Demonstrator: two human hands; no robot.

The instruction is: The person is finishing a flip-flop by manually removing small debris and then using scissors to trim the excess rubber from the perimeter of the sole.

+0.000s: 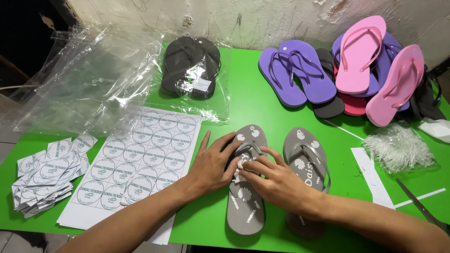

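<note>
Presently both hands sit together on the grey flip-flop [245, 197] lying sole-down on the green table [262, 103]. Left hand [212, 165] lies flat and spread over the strap, pinning it. Right hand [274, 180] has its fingertips pinched on a small white piece [240, 167] at the strap.

Risk: the white piece looks thin; a sideways tug may tear or crease it, or set it crooked. Pressure from the left hand could slide the sandal into its mate [307, 164] just beside. Nearby sticker sheet [140, 159] could be brushed by the left forearm.
</note>
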